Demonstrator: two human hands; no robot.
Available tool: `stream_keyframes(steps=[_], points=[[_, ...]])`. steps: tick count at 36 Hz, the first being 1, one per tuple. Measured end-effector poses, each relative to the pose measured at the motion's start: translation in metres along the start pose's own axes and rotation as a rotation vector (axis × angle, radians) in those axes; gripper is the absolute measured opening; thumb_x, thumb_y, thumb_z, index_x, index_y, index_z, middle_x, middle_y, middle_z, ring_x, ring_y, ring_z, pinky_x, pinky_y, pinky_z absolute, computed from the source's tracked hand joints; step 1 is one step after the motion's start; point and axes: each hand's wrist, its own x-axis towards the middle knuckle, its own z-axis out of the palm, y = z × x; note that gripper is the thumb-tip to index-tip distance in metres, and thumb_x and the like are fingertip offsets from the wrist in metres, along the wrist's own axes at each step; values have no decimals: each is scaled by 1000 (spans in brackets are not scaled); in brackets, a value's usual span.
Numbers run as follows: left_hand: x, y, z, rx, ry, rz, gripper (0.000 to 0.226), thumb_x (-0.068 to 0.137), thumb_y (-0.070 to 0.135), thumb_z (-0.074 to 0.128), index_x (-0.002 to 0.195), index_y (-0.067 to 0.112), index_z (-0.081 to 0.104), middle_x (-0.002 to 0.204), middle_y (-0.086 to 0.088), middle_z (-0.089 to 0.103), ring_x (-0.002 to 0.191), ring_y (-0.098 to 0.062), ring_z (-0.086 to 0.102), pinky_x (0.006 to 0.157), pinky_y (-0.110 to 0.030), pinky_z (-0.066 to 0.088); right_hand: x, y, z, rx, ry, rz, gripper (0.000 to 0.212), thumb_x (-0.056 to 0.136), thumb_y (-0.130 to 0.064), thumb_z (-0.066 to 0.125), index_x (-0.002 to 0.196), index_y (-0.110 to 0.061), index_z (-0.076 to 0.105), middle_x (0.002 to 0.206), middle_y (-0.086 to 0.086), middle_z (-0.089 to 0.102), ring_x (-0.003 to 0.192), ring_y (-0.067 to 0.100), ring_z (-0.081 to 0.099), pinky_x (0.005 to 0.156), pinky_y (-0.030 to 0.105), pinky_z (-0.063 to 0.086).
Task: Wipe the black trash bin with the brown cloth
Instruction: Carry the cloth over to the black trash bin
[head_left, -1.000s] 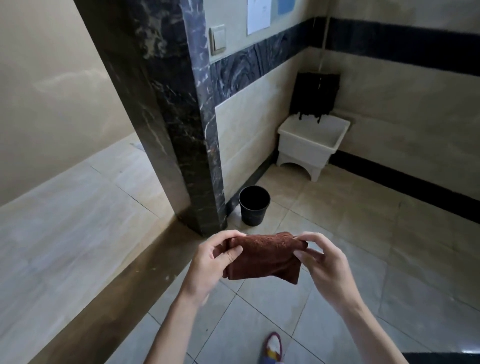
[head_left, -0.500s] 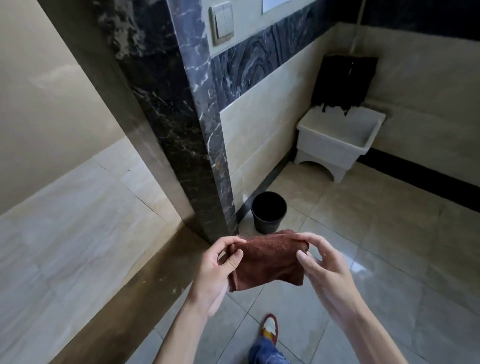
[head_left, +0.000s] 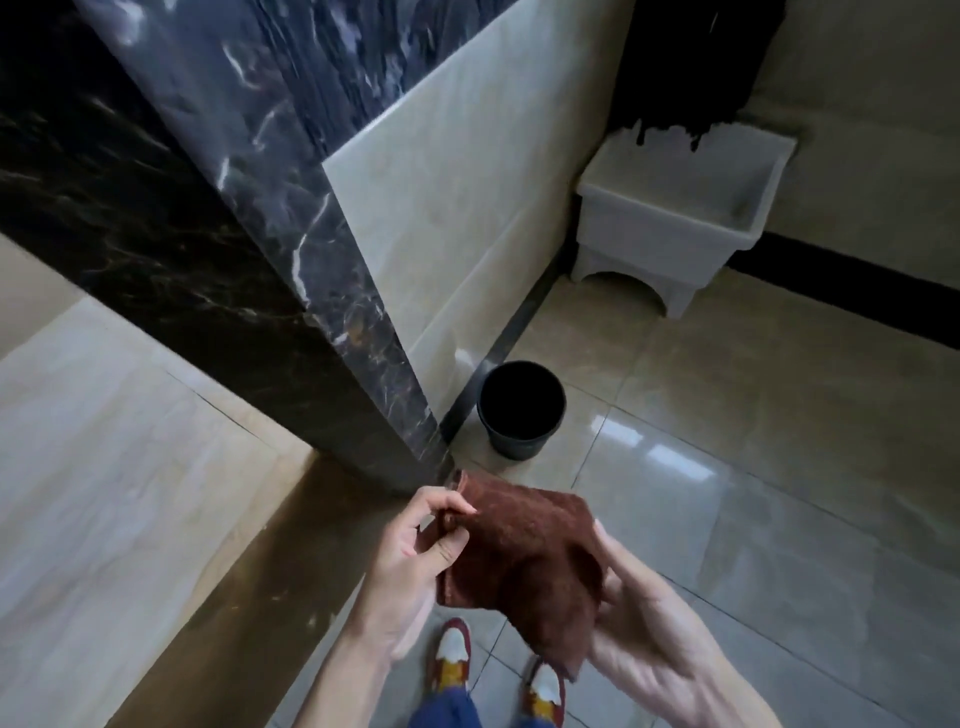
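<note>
The small round black trash bin (head_left: 521, 410) stands upright on the tiled floor beside the dark marble pillar's corner, its opening facing up. I hold the folded brown cloth (head_left: 524, 556) in front of me, nearer than the bin and apart from it. My left hand (head_left: 415, 561) pinches the cloth's upper left edge between thumb and fingers. My right hand (head_left: 634, 613) cups the cloth from underneath on the right side; its fingers are mostly hidden behind the fabric.
A dark marble pillar (head_left: 249, 249) rises at the left, right next to the bin. A white mop sink (head_left: 680, 208) with a black mop (head_left: 685, 67) hanging over it sits at the back right. My shoes (head_left: 452, 654) stand on the glossy floor tiles.
The view has moved closer to the bin and tilted down. My hands have dropped and turned the cloth, with the right hand shifted under it. Both shoes now show.
</note>
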Motion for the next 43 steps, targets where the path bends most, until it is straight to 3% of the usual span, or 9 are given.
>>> stream_keyframes(steps=[5, 8, 10, 14, 20, 24, 30, 38, 43], points=[[69, -56, -19, 3, -118, -59, 15, 74, 14, 83, 84, 12, 71, 103, -9, 63, 104, -24, 60, 91, -34, 49, 75, -11, -46, -146, -10, 15, 56, 69, -30, 91, 114, -1, 75, 128, 26, 68, 119, 43, 66, 118, 56, 33], [110, -93, -34, 35, -199, -64, 34, 67, 27, 89, 87, 8, 70, 103, -10, 61, 102, -25, 60, 95, -38, 44, 129, -15, -87, -185, 142, -22, 91, 42, -34, 102, 120, 1, 72, 128, 24, 69, 126, 40, 61, 120, 52, 32], [136, -118, -42, 65, -255, -70, 28, 72, 24, 86, 88, 7, 69, 98, -7, 59, 97, -20, 58, 90, -33, 42, 164, -18, -112, -195, 149, -51, 106, 35, -34, 104, 128, 0, 67, 133, 23, 66, 131, 36, 58, 121, 50, 31], [187, -172, -52, 66, -293, -99, 22, 73, 15, 83, 90, 8, 71, 97, -4, 60, 96, -17, 59, 88, -30, 45, 219, -27, -169, -233, 77, -185, 49, 78, -21, 81, 123, -4, 71, 131, 22, 68, 120, 37, 66, 109, 49, 48], [255, -261, -61, 51, -269, -119, 26, 79, -4, 74, 100, 10, 72, 103, -10, 73, 102, -21, 68, 87, -30, 58, 286, -50, -247, -243, 106, -385, 55, 63, -14, 84, 115, 1, 74, 126, 26, 69, 112, 37, 71, 87, 42, 62], [295, -310, -63, 106, -322, -105, 28, 78, -1, 68, 105, 8, 70, 102, -8, 74, 99, -19, 69, 82, -28, 58, 326, -58, -294, -174, 42, -384, 76, 53, -31, 98, 119, -2, 73, 129, 23, 68, 118, 37, 68, 95, 51, 57], [352, -378, -68, 287, -446, -64, 26, 83, -4, 69, 102, 14, 73, 98, -7, 72, 92, -17, 68, 78, -31, 58, 380, -72, -359, -242, 144, -390, 34, 94, -27, 60, 115, -5, 76, 126, 21, 71, 115, 35, 70, 104, 49, 49], [401, -433, -63, 363, -517, 64, 26, 87, -12, 64, 105, 6, 69, 98, -14, 68, 91, -19, 65, 74, -26, 55, 412, -99, -409, -488, 187, -516, 36, 95, -24, 61, 125, -6, 67, 119, 18, 75, 108, 32, 73, 85, 40, 61], [408, -448, -56, 279, -551, 36, 25, 90, -14, 58, 106, 3, 67, 96, -13, 69, 87, -15, 69, 71, -22, 57, 411, -105, -417, -478, 71, -616, 40, 100, -30, 51, 130, -8, 65, 126, 18, 71, 117, 33, 69, 99, 46, 56]])
